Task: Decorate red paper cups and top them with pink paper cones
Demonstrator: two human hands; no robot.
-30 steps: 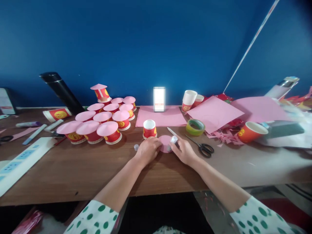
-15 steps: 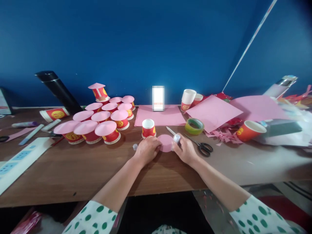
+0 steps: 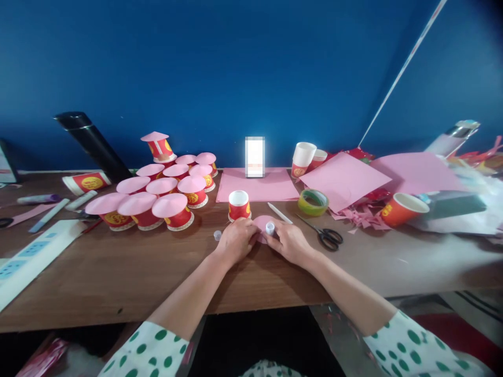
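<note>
A round pink paper disc (image 3: 262, 222) lies on the brown table between my hands. My left hand (image 3: 238, 240) pinches the disc's left edge. A small white glue stick (image 3: 270, 228) is in the fingers of my right hand (image 3: 291, 241), over the disc. Just behind my left hand stands an upright red cup (image 3: 239, 205) with a white inside. A small clear cap (image 3: 217, 235) lies left of my left hand. Beyond my right hand rests a white pen (image 3: 280, 212).
Several red cups with pink cone tops (image 3: 171, 207) stand at the left. Black scissors (image 3: 330, 239) and a green tape roll (image 3: 313, 202) lie right of my hands. Pink sheets (image 3: 231, 187), a tilted cup (image 3: 404, 209) and a white power strip (image 3: 37, 259) are farther out.
My right hand has moved left with the glue stick, from the disc's right edge to over the disc. My left hand has stayed at the disc's left edge.
</note>
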